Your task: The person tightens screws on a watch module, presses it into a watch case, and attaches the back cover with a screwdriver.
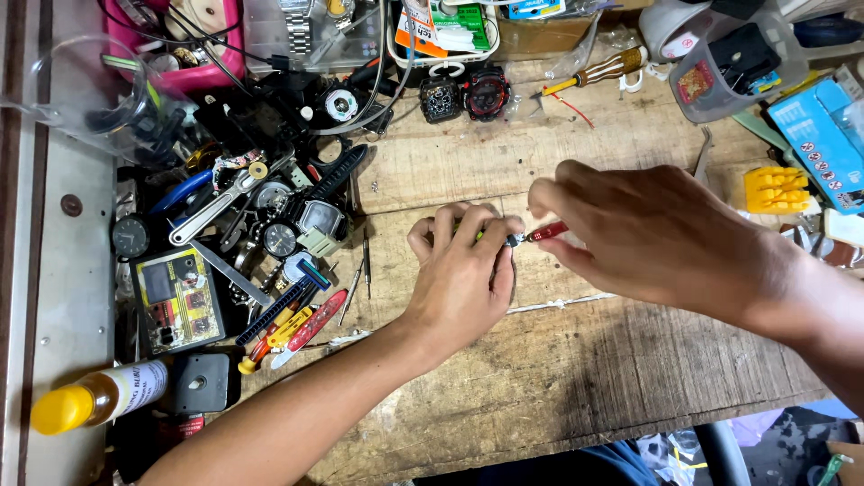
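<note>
Head view: at the wooden worktop's [558,378] middle, left hand [459,274] fingers pinch something hidden; right hand [652,234] fingers clamp a red screwdriver [544,233].

The table [576,360] is bare wood, rough and matt, with open grain, cracks and worn pale patches. The small screwdriver [544,233] between the hands has a glossy red handle, seemingly metal or plastic, and a bright metal collar. The larger screwdriver [601,70] has a shiny amber plastic handle with a yellow tip. The wrench [214,206] is smooth, dull-silver metal. The bottle [99,398] is clear plastic with a matt yellow cap and a paper label. The two watches [463,94] look like matt black plastic, one with red trim. The yellow block [776,190] is smooth plastic. The blue box [821,135] looks like glossy printed card. The cup [85,99] is clear, shiny plastic.
</note>
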